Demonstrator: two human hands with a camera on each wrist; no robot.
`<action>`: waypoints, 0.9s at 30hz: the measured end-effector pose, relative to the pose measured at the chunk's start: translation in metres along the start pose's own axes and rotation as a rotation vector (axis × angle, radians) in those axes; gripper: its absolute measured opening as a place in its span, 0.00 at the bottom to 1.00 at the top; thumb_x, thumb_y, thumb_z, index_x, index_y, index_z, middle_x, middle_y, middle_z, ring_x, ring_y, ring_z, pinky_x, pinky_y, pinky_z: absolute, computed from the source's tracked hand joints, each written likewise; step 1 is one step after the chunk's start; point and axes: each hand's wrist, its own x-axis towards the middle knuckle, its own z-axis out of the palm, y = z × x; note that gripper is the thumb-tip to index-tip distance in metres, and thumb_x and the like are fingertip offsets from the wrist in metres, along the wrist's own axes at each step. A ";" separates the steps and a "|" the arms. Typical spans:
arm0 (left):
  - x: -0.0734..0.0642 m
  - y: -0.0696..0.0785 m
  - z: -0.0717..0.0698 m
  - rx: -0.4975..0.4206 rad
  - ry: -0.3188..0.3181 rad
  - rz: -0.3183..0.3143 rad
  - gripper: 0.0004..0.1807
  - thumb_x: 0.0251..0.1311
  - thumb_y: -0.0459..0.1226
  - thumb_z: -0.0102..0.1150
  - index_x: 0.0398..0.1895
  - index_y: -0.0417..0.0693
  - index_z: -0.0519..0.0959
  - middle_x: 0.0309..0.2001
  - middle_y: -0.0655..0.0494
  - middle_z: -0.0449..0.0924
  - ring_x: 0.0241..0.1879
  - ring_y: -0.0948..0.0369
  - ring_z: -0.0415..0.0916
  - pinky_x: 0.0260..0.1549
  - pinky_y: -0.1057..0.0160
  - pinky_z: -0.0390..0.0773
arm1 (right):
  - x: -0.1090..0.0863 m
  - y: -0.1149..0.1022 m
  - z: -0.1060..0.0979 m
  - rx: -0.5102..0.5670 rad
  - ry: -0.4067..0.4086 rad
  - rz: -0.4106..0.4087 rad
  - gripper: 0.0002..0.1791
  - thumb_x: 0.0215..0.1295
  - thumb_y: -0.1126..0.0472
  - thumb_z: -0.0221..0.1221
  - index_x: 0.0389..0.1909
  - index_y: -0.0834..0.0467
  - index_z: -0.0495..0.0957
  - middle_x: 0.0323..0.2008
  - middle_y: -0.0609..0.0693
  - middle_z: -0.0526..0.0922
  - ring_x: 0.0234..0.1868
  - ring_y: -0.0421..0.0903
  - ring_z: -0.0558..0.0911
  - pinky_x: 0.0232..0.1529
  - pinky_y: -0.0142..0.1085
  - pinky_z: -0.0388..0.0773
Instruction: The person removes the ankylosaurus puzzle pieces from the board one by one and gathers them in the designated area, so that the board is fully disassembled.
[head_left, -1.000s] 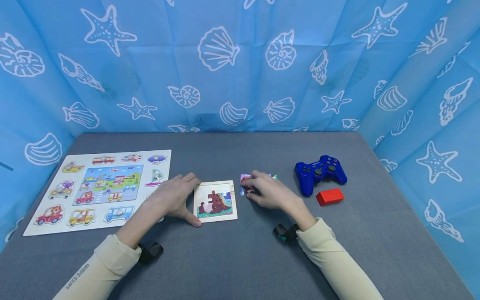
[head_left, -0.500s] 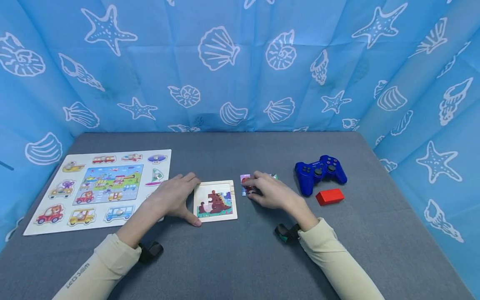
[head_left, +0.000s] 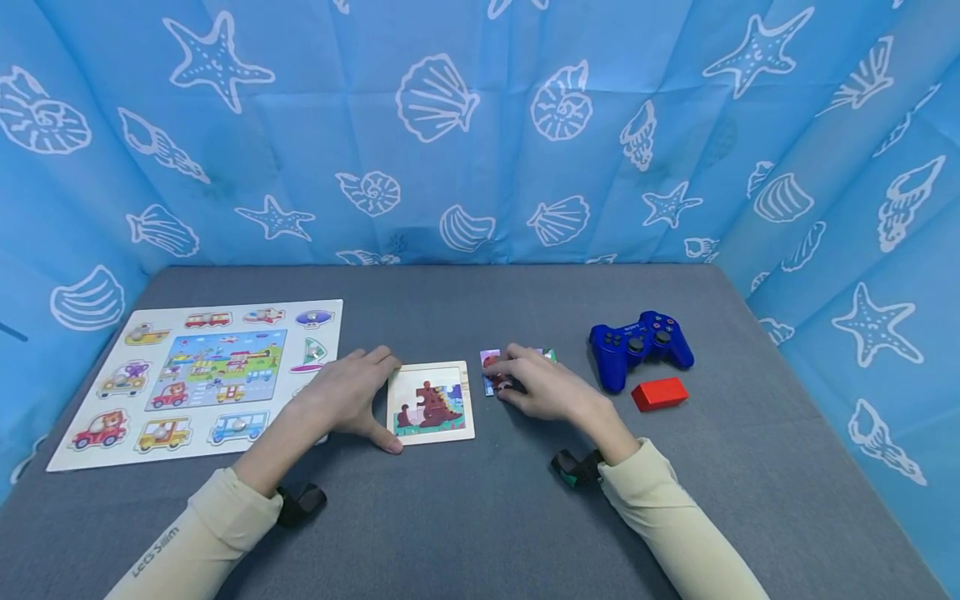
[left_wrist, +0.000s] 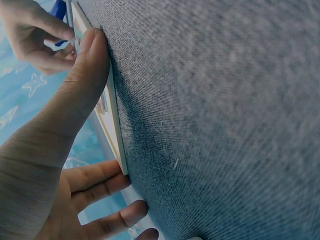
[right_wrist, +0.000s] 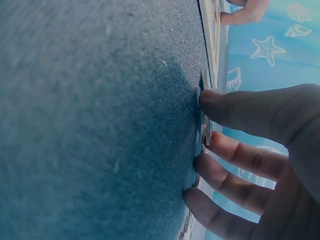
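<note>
Two bare hands low over a broad grey surface (head_left: 457,517), matt and cloth-like, with a fine woven grain and a few pale flecks close under the palms. Holds a small wooden puzzle frame (head_left: 467,408) flat with the left hand (head_left: 345,392), thumb at the near corner and fingertips at the far corner of its left side. Inside the frame, just right of that thumb, part of a red-brown dinosaur picture, with pale bare wood above it. Pinches a loose puzzle piece (head_left: 491,355) with the right hand (head_left: 540,385), thumb and forefinger curled about it, just right of the frame and slightly apart from it. Beyond the right hand's knuckles, a green-edged corner of another piece (head_left: 551,353); cannot tell the number hidden under the palm.

To the right of the right hand, a blue game controller (head_left: 641,346) and, just nearer, a red block (head_left: 660,394). To the left of the left hand, partly covered by it, a large white puzzle board (head_left: 168,320) with vehicles round a town scene. Behind each hand, a black wristband (head_left: 303,504) and a cream sleeve (head_left: 225,517).

Beyond both hands, right behind the surface's far edge, a bright blue curtain (head_left: 480,133) in soft folds, printed with white shells and starfish. Farther out to either side of the hands, more of the same cloth.
</note>
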 end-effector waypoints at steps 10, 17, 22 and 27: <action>0.000 0.000 0.000 0.003 -0.005 0.002 0.63 0.33 0.72 0.77 0.69 0.42 0.71 0.63 0.47 0.75 0.56 0.48 0.76 0.56 0.44 0.79 | 0.001 0.003 0.002 -0.012 0.010 -0.014 0.21 0.68 0.63 0.64 0.62 0.57 0.81 0.49 0.53 0.81 0.44 0.45 0.78 0.45 0.41 0.77; 0.000 0.000 0.000 -0.001 -0.006 0.000 0.63 0.33 0.71 0.77 0.70 0.42 0.71 0.63 0.47 0.74 0.57 0.48 0.76 0.56 0.44 0.79 | 0.001 0.002 0.003 -0.011 0.013 -0.004 0.21 0.68 0.63 0.64 0.62 0.56 0.81 0.50 0.54 0.81 0.45 0.46 0.78 0.48 0.43 0.78; 0.000 0.000 0.000 0.000 -0.008 -0.002 0.63 0.32 0.71 0.77 0.70 0.42 0.71 0.63 0.47 0.74 0.57 0.48 0.76 0.56 0.44 0.79 | 0.001 0.002 0.003 -0.009 0.015 -0.008 0.21 0.67 0.63 0.65 0.61 0.56 0.81 0.50 0.54 0.81 0.44 0.46 0.78 0.47 0.42 0.78; 0.001 0.000 0.000 0.003 -0.011 -0.004 0.63 0.32 0.72 0.76 0.70 0.43 0.71 0.63 0.48 0.74 0.56 0.49 0.76 0.56 0.45 0.79 | 0.001 0.002 0.003 0.004 0.012 0.000 0.21 0.67 0.62 0.66 0.61 0.55 0.82 0.50 0.53 0.80 0.44 0.45 0.78 0.46 0.41 0.78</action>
